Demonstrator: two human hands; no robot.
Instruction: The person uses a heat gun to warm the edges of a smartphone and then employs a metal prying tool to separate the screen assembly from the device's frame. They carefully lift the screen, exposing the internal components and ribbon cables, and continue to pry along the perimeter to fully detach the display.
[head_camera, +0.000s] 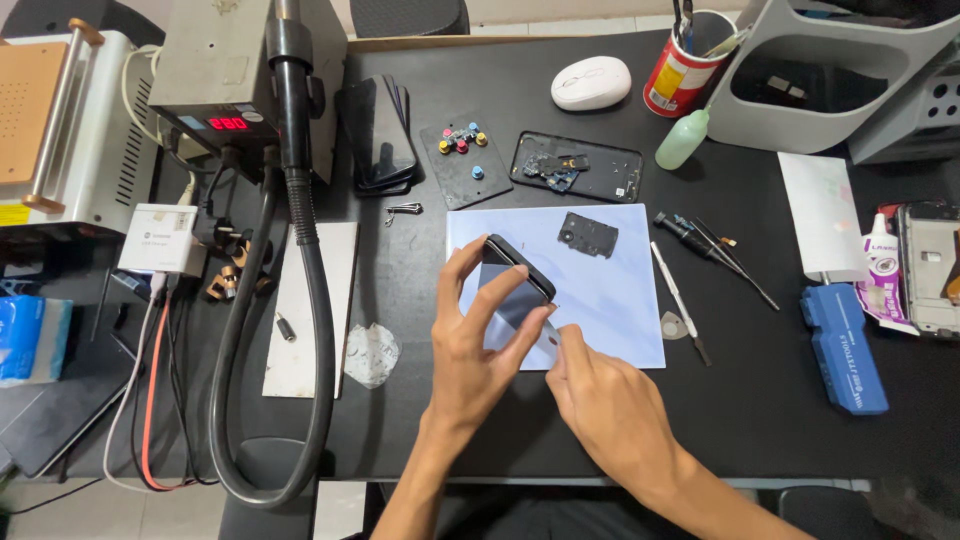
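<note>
Your left hand (478, 330) grips the phone (513, 290) by its edges over the sheet (610, 300) near the desk's front edge, your right hand (600, 395) pinches its lower corner; likely slippery, fragile glass.

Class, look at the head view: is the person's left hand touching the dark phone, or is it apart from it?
Touching. The head view shows the left hand with thumb and fingers wrapped over the edges of the dark phone, lifting it above the pale blue sheet.

Two bare forearms are seen entering from the lower edge of the view. No sleeves, gloves, rings, watches or bands are worn on the left hand (478, 345) or the right hand (600, 400). Fingernails are kept short and unpainted on both.
</note>
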